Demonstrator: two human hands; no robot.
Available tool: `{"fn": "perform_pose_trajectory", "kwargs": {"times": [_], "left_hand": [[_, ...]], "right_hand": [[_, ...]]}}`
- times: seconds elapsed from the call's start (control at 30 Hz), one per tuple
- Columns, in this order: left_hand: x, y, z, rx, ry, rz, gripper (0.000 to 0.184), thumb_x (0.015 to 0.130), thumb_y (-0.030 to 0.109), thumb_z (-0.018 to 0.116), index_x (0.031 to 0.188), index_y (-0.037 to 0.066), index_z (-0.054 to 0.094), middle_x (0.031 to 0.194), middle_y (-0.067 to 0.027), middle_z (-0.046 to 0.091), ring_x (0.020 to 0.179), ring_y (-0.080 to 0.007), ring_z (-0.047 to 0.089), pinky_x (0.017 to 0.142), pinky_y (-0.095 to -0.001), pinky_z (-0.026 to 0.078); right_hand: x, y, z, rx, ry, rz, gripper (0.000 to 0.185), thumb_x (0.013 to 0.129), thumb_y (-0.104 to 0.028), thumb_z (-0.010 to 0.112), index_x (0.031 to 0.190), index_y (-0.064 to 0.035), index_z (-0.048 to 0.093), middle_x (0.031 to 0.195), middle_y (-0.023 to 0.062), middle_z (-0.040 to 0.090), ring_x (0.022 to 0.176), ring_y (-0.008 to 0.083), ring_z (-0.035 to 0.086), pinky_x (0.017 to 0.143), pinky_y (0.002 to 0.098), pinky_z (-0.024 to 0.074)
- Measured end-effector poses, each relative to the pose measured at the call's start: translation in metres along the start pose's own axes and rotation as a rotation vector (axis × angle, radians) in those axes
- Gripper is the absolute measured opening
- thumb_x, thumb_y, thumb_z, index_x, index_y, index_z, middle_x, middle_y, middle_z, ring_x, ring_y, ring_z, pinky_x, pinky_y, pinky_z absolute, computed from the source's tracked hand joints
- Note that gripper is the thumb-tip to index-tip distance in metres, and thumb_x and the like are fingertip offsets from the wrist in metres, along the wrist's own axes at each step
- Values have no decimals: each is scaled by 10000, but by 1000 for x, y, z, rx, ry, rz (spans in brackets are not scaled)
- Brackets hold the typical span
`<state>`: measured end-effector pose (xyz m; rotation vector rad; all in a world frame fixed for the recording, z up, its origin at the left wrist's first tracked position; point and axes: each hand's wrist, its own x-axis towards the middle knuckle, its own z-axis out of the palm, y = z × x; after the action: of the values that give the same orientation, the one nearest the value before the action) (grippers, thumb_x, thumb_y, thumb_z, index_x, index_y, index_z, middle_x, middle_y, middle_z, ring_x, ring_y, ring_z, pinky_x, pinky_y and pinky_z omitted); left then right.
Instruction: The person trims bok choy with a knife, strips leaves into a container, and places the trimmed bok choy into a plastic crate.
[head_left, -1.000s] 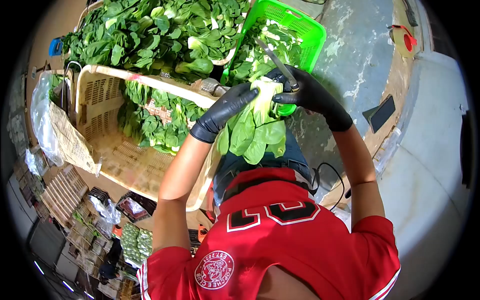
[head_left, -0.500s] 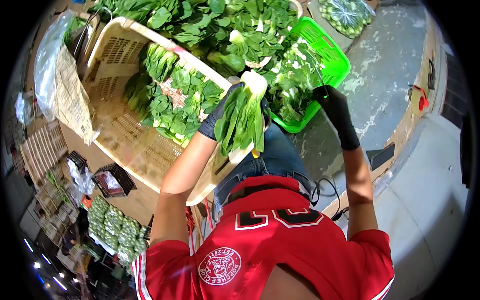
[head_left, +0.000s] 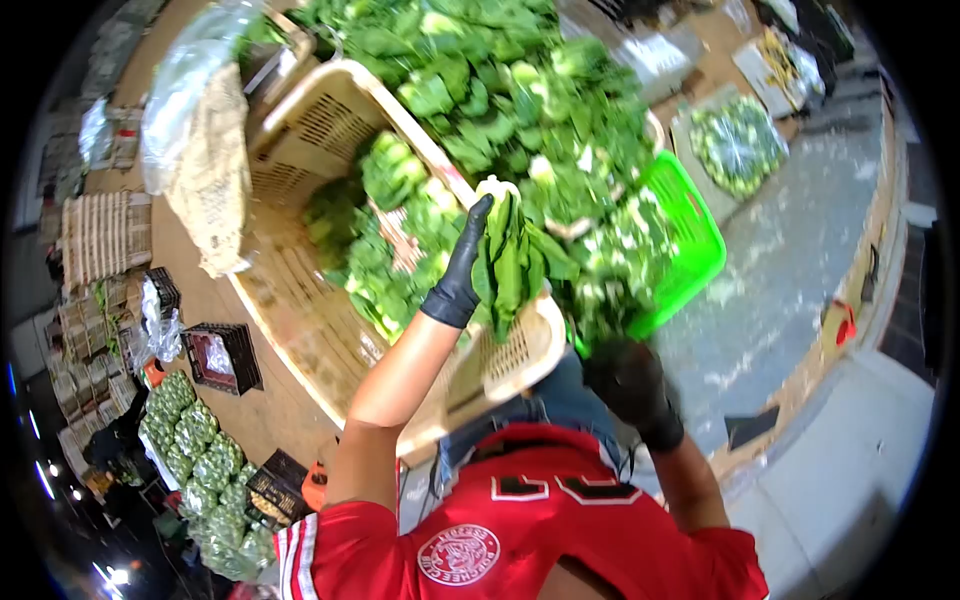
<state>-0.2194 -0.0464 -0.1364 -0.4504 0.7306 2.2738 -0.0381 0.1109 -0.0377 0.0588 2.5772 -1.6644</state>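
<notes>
My left hand (head_left: 464,262), in a black glove, is closed around a head of bok choy (head_left: 510,262). Its pale base points up and away, and its leaves hang toward me over the rim of a cream plastic crate (head_left: 545,340). Bunches of bok choy (head_left: 392,172) line part of that crate's inside. My right hand (head_left: 628,385), also gloved, is smeared by motion but looks like a fist just below the green basket (head_left: 697,225); what it grips cannot be made out. Trimmed leaves and pale pieces (head_left: 625,245) lie in the basket.
A large heap of leafy bok choy (head_left: 480,95) lies beyond the crate. Brown paper (head_left: 208,170) and clear plastic hang over the crate's left side. A bag of green vegetables (head_left: 738,145) sits at the upper right; bagged produce (head_left: 205,450) and a dark crate (head_left: 222,358) stand lower left.
My right hand has come down and toward me from the green basket, where it held something thin. My left hand still holds the bok choy, now turned more sideways. The head view has shifted.
</notes>
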Motion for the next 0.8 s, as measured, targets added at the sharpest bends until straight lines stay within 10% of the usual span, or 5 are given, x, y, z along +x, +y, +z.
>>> {"fn": "perform_pose_trajectory", "kwargs": {"times": [0.23, 0.3, 0.4, 0.7, 0.8], "left_hand": [[140, 240, 10, 309, -137, 517, 516, 861, 434, 539, 1229, 87, 438, 1148, -105, 530, 1022, -248, 542, 836, -364, 480], [142, 265, -9, 531, 158, 749, 524, 868, 405, 537, 1222, 30, 442, 1204, -145, 491, 986, -260, 558, 834, -386, 469], [114, 245, -59, 949, 246, 1085, 275, 847, 199, 567, 976, -42, 592, 870, -99, 631, 764, -185, 593, 709, -313, 475], [194, 115, -288, 2771, 293, 641, 400, 731, 146, 568, 1120, 60, 538, 1216, -127, 509, 1146, -320, 451, 960, -453, 345], [242, 110, -330, 2655, 313, 744, 348, 799, 126, 471, 1143, 91, 503, 1294, -117, 437, 1205, -325, 392, 985, -527, 289]], "right_hand": [[-27, 83, -23, -129, 424, 463, 65, 753, -15, 599, 807, -29, 567, 726, 113, 592, 643, 249, 576, 588, 331, 456], [-30, 93, -30, -140, 456, 521, 99, 767, 11, 565, 855, -31, 587, 781, 98, 608, 661, 225, 565, 602, 310, 444], [-36, 129, -35, -340, 409, 422, 231, 772, 32, 548, 991, -35, 571, 901, 96, 612, 710, 195, 561, 624, 280, 436], [-76, 212, 13, -117, 351, 866, 230, 795, 34, 514, 1019, 34, 566, 1079, 113, 593, 742, 114, 530, 695, 247, 442], [-100, 219, 33, -159, 312, 863, 236, 824, -22, 505, 1050, 3, 567, 915, 52, 581, 627, 64, 469, 550, 206, 383]]}}
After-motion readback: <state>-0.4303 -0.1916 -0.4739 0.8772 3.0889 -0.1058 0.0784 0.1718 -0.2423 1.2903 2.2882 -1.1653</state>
